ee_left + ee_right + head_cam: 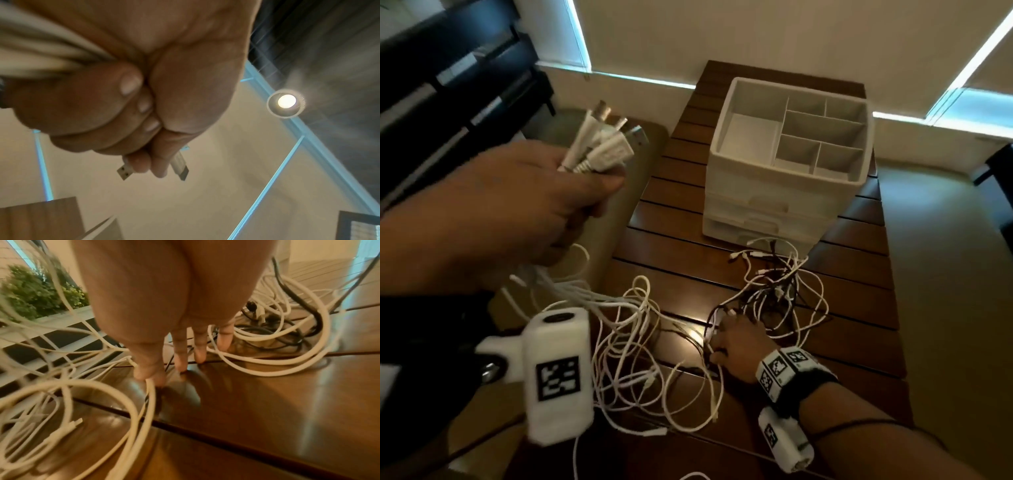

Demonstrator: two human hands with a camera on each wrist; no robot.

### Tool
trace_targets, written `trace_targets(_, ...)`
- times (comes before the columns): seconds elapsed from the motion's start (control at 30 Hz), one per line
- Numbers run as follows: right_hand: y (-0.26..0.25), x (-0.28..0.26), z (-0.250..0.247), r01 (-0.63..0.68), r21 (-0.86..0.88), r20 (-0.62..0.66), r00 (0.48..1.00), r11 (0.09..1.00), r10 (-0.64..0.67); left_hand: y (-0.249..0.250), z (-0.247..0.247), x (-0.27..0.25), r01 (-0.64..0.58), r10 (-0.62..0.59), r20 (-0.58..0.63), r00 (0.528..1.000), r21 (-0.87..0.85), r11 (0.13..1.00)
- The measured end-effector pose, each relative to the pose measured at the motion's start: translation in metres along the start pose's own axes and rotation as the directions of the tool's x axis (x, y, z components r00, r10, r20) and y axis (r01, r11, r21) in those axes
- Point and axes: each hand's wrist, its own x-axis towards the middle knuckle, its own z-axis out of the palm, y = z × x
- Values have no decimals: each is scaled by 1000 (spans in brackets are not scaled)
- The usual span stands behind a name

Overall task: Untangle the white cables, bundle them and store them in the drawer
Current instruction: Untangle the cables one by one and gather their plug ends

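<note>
My left hand [571, 195] is raised at the left and grips the plug ends of several white cables [604, 147]. In the left wrist view the left hand [141, 104] is a closed fist, with USB plugs [124, 172] sticking out past it. The cables hang from the fist to a loose white tangle [640, 349] on the table. My right hand [726, 337] lies low on the table, between that tangle and a second heap [780, 284] of mixed white and dark cables. In the right wrist view the right hand's [185, 350] straight fingers touch the wood, and the thumb touches a white cable loop [151, 395].
A white drawer unit [760, 205] stands at the back of the slatted dark wooden table [859, 308]. Its drawers are shut and its divided top tray holds nothing. A beige padded seat [630, 192] is beside the table on the left. A green plant [37, 293] shows beyond the cables.
</note>
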Motion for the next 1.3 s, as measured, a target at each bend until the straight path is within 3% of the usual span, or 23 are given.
trace_targets(0.1, 5, -10, -1, 96, -66, 58, 994, 993, -92, -8, 22, 13, 41, -44, -42, 998, -57, 998)
trace_targets(0.2, 6, -14, -2, 141, -27, 31, 990, 990, -140, -21, 51, 35, 70, -67, -52, 996, 67, 995)
trace_targets(0.27, 9, -12, 1, 94, 174, -44, 995, 980, -88, -29, 72, 43, 90, -85, -37, 996, 158, 983)
trace_targets(0.33, 13, -9, 1, 17, 268, -144, 989, 963, 22, -40, 97, 49, 65, -69, 9, 998, 236, 970)
trace_targets(0.47, 18, -6, 3, -101, 260, -243, 956, 960, 167, -80, 141, 62, -3, -66, 138, 988, 447, 894)
trace_targets(0.53, 20, -2, 8, -130, 262, -244, 950, 956, 196, -104, 163, 64, -84, -64, 241, 968, 558, 825)
trace_targets(0.63, 22, 1, 12, -167, 246, -204, 954, 955, 219, -138, 185, 62, -140, -67, 319, 945, 583, 800)
trace_targets(0.77, 28, -3, 12, -194, 268, -264, 927, 944, 266, -158, 185, 67, 12, -216, 215, 952, 681, 732)
trace_targets(0.87, 35, -4, 12, -240, 242, -279, 911, 940, 304, -150, 183, 65, 72, -356, 294, 887, 674, 735)
trace_targets(0.93, 38, -2, 9, -282, 262, -255, 902, 923, 348, -138, 180, 63, 148, -377, 331, 865, 551, 821)
trace_targets(1.0, 40, -1, 2, -315, 285, -194, 906, 905, 376, -120, 171, 60, 266, -357, 341, 870, 284, 921)
trace_targets(1.07, 41, -7, -11, -323, 356, -113, 917, 877, 383, -104, 154, 57, 293, -312, 372, 874, 109, 950)
trace_targets(1.13, 42, -23, -28, -293, 471, -84, 924, 832, 373, -88, 135, 53, 274, -235, 476, 847, -11, 962)
trace_targets(1.2, 44, -42, -47, -212, 553, -162, 921, 806, 353, -74, 121, 49, 243, -128, 505, 854, -168, 955)
trace_targets(1.3, 43, -66, -72, -49, 708, -326, 863, 704, 387, -57, 117, 45, 229, -44, 426, 904, -394, 890)
